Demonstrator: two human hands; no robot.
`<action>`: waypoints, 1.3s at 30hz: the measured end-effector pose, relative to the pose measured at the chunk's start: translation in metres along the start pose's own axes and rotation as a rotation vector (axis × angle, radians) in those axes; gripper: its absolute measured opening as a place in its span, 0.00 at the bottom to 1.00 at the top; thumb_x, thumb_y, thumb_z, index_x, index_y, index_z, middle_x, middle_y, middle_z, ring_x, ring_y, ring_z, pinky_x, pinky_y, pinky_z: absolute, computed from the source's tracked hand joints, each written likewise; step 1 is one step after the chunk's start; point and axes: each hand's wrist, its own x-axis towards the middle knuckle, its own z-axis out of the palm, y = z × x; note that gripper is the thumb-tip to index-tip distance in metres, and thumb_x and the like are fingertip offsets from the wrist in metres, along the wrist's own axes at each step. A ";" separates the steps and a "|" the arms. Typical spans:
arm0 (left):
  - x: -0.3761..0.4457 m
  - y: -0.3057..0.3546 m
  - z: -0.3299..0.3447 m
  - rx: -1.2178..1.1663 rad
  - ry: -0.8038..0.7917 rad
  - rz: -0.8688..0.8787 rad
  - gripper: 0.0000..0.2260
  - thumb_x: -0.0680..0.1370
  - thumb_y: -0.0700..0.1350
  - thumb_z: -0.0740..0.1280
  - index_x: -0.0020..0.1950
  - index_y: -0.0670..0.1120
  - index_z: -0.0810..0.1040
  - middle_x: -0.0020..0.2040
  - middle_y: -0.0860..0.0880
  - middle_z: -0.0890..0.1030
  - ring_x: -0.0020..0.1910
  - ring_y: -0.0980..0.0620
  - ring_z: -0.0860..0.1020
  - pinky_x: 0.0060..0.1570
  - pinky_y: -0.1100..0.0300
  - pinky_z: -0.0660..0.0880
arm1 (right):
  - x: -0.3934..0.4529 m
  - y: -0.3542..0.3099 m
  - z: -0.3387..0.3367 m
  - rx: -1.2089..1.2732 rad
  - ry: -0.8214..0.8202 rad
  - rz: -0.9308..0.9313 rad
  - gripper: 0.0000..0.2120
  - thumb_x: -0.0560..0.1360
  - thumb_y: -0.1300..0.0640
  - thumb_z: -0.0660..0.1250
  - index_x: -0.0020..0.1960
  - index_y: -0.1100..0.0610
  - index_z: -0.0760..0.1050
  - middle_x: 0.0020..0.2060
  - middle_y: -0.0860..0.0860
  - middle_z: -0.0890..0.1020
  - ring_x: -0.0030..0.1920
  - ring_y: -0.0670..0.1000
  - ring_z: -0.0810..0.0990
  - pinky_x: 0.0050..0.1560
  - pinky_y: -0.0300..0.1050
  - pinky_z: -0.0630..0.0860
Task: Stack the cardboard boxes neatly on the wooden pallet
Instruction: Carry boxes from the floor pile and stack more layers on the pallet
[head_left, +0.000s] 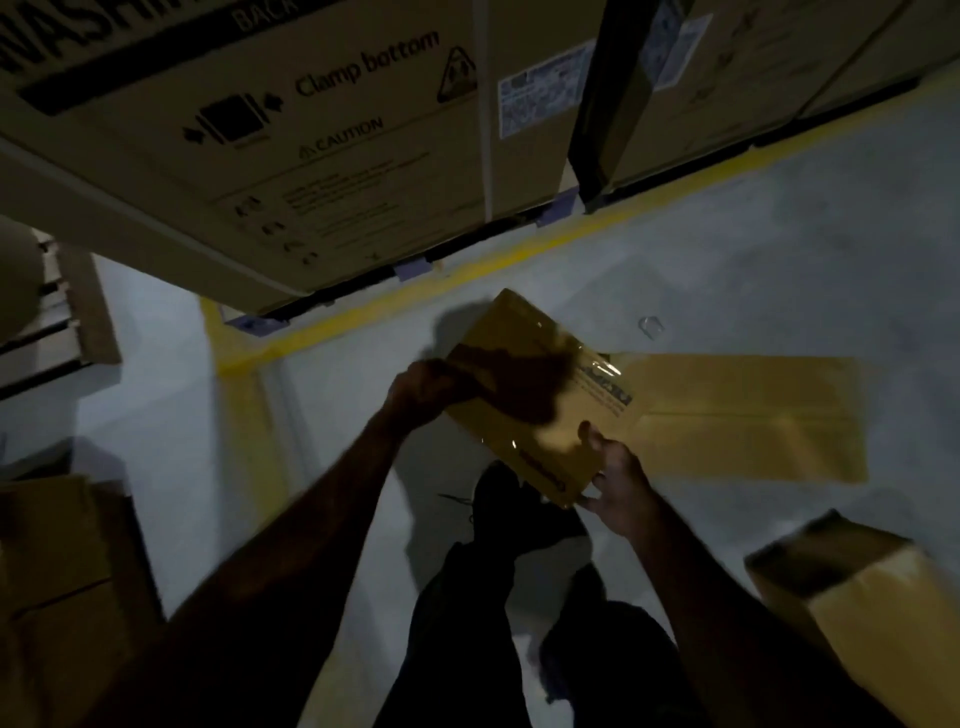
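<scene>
Two hands carry one small cardboard box (540, 400) above the concrete floor (779, 249), tilted so one corner points away from the person. The left hand (431, 387) grips the box's upper left edge, its fingers curled over the side, though shadow and blur hide exactly how they lie. The right hand (615, 488) cups the near lower corner, thumb (592, 436) pressed on the top face and fingers (592, 501) wrapped beneath. Gripping opposite corners probably steadies the box while it is swung round for placing.

A flattened cardboard sheet (748, 415) lies on the floor just behind the held box, on the right. Another cardboard box (862, 597) sits at the lower right, and more cartons (57, 571) stand at the lower left. What looks like the slatted edge of a wooden pallet (62, 322) shows at the far left, well apart from the held box. Large printed appliance cartons (291, 130) line the yellow floor line (467, 270).
</scene>
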 end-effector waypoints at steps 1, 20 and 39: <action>-0.017 0.000 0.003 -0.074 0.047 -0.024 0.11 0.83 0.45 0.70 0.61 0.39 0.83 0.49 0.46 0.83 0.50 0.45 0.81 0.43 0.66 0.78 | -0.009 -0.005 -0.001 -0.004 0.006 -0.037 0.17 0.86 0.47 0.63 0.73 0.49 0.73 0.63 0.48 0.78 0.60 0.53 0.77 0.48 0.56 0.77; -0.466 0.001 0.132 -0.996 1.247 -0.062 0.08 0.84 0.47 0.69 0.51 0.42 0.80 0.46 0.49 0.84 0.48 0.50 0.81 0.53 0.48 0.76 | -0.246 -0.021 0.017 -0.810 -0.671 -0.902 0.18 0.84 0.50 0.68 0.73 0.48 0.76 0.57 0.42 0.84 0.55 0.44 0.83 0.51 0.42 0.81; -0.890 -0.240 0.259 -1.220 2.436 0.008 0.08 0.84 0.41 0.68 0.58 0.37 0.79 0.42 0.59 0.83 0.44 0.61 0.78 0.45 0.66 0.75 | -0.561 0.441 0.073 -0.995 -1.624 -0.957 0.28 0.81 0.39 0.65 0.77 0.51 0.73 0.69 0.51 0.80 0.70 0.53 0.78 0.69 0.65 0.75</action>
